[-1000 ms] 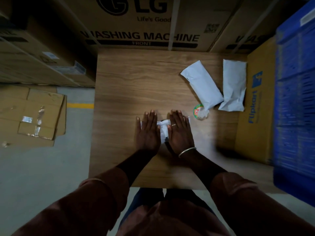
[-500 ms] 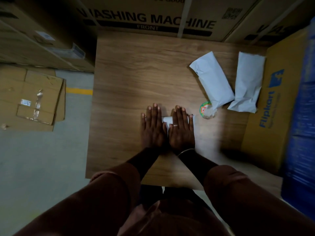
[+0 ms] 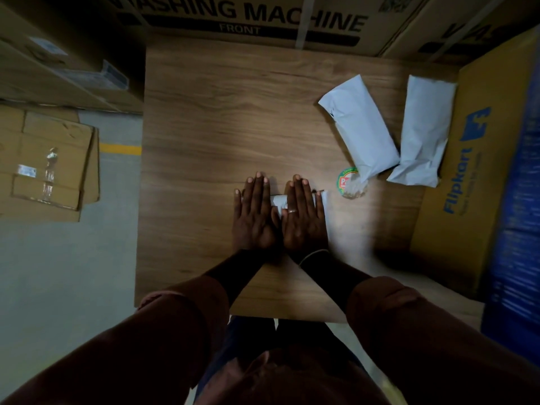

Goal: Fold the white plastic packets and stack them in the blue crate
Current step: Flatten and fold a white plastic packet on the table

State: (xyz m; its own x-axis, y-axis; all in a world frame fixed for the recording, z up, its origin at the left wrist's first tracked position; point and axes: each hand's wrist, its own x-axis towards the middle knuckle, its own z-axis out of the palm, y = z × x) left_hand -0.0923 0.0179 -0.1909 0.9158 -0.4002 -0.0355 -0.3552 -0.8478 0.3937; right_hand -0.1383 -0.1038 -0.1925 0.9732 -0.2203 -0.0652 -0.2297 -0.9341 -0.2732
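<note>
A small folded white packet [image 3: 277, 201] lies on the wooden table [image 3: 222, 118], mostly hidden under my hands. My left hand [image 3: 253, 213] and my right hand [image 3: 304, 216] lie flat side by side on it, palms down, fingers straight and pressed together. Only a strip of the packet shows between the hands and at the right edge. Two more white packets lie at the far right: one slanted [image 3: 358, 124], one against a box [image 3: 423, 130]. The blue crate [image 3: 517, 229] stands at the right edge of the view, blurred.
A roll of tape [image 3: 349, 182] with a green and red label lies beside the slanted packet's near end. A yellow Flipkart box [image 3: 473, 159] stands between table and crate. Large washing-machine cartons [image 3: 248, 13] wall the back. Flattened cardboard [image 3: 43, 162] lies on the floor at left.
My two hands have drawn closer together over the small packet, covering more of it. The camera has tilted, so the whole scene sits slightly differently in view.
</note>
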